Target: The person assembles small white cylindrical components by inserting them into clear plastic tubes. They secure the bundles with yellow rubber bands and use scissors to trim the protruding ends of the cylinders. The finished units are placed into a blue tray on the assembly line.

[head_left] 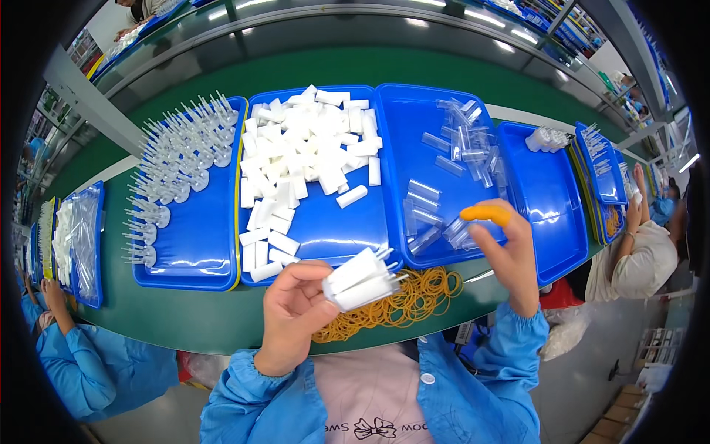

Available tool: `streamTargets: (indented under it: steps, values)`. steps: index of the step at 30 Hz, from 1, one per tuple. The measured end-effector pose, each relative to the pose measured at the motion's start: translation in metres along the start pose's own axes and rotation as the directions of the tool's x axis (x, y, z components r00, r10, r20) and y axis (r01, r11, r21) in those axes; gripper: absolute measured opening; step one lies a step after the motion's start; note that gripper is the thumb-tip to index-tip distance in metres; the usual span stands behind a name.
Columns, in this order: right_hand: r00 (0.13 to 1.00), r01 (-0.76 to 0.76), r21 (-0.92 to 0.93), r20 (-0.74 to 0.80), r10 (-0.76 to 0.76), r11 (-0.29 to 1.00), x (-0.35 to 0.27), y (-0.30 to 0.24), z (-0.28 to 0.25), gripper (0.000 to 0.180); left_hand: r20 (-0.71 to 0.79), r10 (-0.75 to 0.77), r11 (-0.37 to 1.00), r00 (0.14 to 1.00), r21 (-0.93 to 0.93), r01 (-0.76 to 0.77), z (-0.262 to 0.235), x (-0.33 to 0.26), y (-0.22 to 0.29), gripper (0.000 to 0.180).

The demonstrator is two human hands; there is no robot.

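Observation:
My left hand (297, 307) is closed around a clear plastic holder (372, 287) with thin prongs, tilted to the right. White foam cylinders (356, 270) sit among its prongs. Over the third blue tray (370, 222), my right hand (510, 248) has thumb and index finger apart, and an orange finger cot (486, 214) covers the index finger. Close to those fingertips lie clear plastic tubes (423, 194), several of them loose in the tray. A heap of white foam cylinders (310, 152) fills much of the tray to its left.
Pronged clear holders (177, 163) stand in rows in the left tray (188, 275). Tan rubber bands (421, 296) are piled at the near table edge. Another blue tray (551, 229) on the right holds a few assembled pieces (547, 139). Co-workers sit at both sides.

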State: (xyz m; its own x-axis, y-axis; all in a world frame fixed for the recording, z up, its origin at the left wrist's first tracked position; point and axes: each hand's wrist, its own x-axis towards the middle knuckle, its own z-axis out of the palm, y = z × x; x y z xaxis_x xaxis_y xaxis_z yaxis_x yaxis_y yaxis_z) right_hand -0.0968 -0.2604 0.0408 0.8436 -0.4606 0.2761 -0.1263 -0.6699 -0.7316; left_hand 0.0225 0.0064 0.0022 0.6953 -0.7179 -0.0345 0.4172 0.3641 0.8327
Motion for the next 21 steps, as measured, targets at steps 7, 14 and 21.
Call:
streamTargets:
  steps: [7, 14, 21]
  values:
    - [0.950, 0.091, -0.353, 0.312, 0.025, 0.931, -0.006, 0.028, -0.022, 0.025, -0.049, -0.022, 0.999, 0.999, -0.030, 0.020, -0.002, -0.001, -0.001, 0.035]
    - [0.916, -0.038, -0.340, 0.365, 0.169, 0.940, -0.014, 0.032, -0.025, 0.035, -0.035, -0.016, 0.999, 0.999, -0.033, 0.015, -0.002, 0.000, -0.002, 0.034]
    - [0.997, -0.047, 0.276, -0.053, 0.064, 0.960, -0.020, 0.011, -0.006, 0.031, -0.001, 0.137, 0.971, 0.991, 0.197, -0.134, 0.002, -0.005, -0.011, 0.037]
